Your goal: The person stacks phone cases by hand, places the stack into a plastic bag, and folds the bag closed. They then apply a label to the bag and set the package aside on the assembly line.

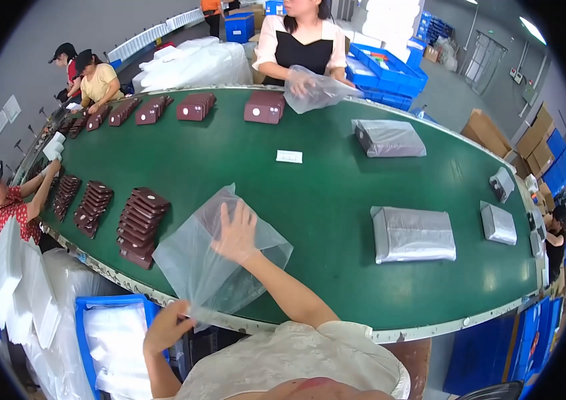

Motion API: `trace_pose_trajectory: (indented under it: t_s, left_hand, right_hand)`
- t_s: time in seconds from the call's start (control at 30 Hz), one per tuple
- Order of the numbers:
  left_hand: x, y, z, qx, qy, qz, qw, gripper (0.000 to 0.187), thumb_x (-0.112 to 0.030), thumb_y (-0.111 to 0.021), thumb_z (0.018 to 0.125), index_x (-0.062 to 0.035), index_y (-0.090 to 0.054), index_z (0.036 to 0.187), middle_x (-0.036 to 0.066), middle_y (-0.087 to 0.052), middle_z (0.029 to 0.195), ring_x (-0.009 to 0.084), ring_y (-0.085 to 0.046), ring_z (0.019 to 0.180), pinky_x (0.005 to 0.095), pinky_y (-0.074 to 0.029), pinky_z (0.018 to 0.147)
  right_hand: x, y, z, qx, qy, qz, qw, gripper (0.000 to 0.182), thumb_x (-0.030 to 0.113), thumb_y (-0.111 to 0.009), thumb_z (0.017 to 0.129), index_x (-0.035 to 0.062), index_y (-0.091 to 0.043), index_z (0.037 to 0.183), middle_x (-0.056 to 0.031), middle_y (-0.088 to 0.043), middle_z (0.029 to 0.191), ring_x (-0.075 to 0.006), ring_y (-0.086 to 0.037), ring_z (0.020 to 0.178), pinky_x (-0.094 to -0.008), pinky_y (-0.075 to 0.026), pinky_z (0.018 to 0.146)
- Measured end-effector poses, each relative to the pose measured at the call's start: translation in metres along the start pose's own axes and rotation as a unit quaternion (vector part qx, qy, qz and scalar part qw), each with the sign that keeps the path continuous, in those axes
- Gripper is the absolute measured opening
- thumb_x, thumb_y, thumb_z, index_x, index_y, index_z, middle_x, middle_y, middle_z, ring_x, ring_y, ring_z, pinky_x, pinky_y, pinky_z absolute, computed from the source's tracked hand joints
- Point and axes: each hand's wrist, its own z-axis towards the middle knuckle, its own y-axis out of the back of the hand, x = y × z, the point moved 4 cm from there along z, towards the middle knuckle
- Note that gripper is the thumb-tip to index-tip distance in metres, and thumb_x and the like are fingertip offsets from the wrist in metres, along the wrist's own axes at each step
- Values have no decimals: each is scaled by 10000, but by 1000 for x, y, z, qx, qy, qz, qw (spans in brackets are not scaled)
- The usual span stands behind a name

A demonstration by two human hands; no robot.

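A clear plastic bag [193, 257] lies spread over the green table top in front of me. My right hand [236, 230] rests on the bag's upper part with its fingers spread. At the table's near edge, my left hand [168, 328] pinches the bag's lower corner between thumb and fingers. Just left of the bag is a fanned stack of dark red-brown items [141, 227]. To the right sits a bagged bundle [413, 235], wrapped in cloudy plastic.
A person [303, 40] across the table handles another clear bag [316, 90]. More red-brown stacks [196, 107] line the far side. A white label [289, 157] lies mid-table. A blue bin [115, 347] with white bags stands at lower left; people work farther left.
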Motion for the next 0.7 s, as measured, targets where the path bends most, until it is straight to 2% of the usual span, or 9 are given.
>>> trace_pose_trajectory:
  t_s: [0.07,0.13,0.2,0.27,0.43,0.5,0.57,0.63,0.7]
  left_hand:
    - [-35,43,15,-247,-183,46,951,380,-119,-614,944,-26,-534,1304,167,-609,1196,291,-585,1171,347,-451,993]
    - [-14,30,98,-310,-162,-230,908,518,-101,-623,925,-14,-465,1410,206,-478,1422,331,-445,1351,363,-342,1121]
    - [-20,-6,167,-407,-182,-79,891,639,-94,-610,919,2,-347,1493,231,-399,1503,365,-397,1391,392,-315,1148]
    - [6,-49,223,-383,-175,-64,904,691,-153,-567,941,22,-246,1526,229,-338,1546,388,-320,1434,526,-253,1166]
    - [-4,-72,234,-384,-100,61,916,701,-188,-541,949,61,-216,1517,234,-301,1562,377,-286,1456,570,-202,1173]
    - [-13,-75,242,-372,-127,92,915,687,-206,-522,948,83,-234,1500,238,-304,1559,359,-277,1467,570,-179,1181]
    - [-23,-75,247,-366,-136,118,913,660,-198,-537,940,77,-282,1483,242,-316,1551,369,-295,1455,552,-200,1181]
    - [-26,-77,243,-354,-136,143,914,634,-189,-552,931,71,-330,1465,246,-328,1543,378,-312,1443,533,-221,1181]
    - [-23,-75,229,-252,-190,74,946,562,-166,-571,920,47,-413,1415,247,-387,1499,393,-346,1417,495,-277,1156]
  right_hand:
    - [4,-2,7,15,18,-2,1000,1044,464,-774,696,-17,-310,1498,-379,-249,1498,-502,-264,1381,-621,-220,1104]
    - [5,-1,7,-8,27,-10,1000,1014,440,-770,714,-34,-316,1487,-371,-244,1512,-491,-249,1406,-626,-202,1121]
    - [5,-9,-6,-6,47,-17,999,999,428,-767,723,-42,-320,1482,-367,-241,1519,-486,-241,1419,-628,-193,1129]
    - [-3,-7,-35,-139,90,-38,985,921,372,-756,759,-63,-346,1460,-350,-288,1515,-477,-293,1409,-626,-196,1140]
    - [-11,74,-84,118,160,16,980,717,298,-756,793,-31,-483,1370,-280,-488,1395,-447,-466,1298,-529,-392,1062]
    - [15,101,-48,402,38,84,911,512,274,-737,825,39,-599,1258,-204,-525,1384,-410,-492,1285,-486,-442,1024]
    - [23,91,-14,116,182,103,971,337,213,-716,817,84,-673,1125,-156,-514,1421,-385,-461,1330,-515,-403,1064]
    - [27,59,20,-37,351,-62,934,333,194,-722,768,81,-690,1079,-159,-480,1458,-359,-402,1391,-550,-340,1109]
    - [-20,-10,32,26,390,-179,903,463,196,-725,728,92,-668,1175,-169,-436,1498,-339,-348,1432,-585,-281,1136]
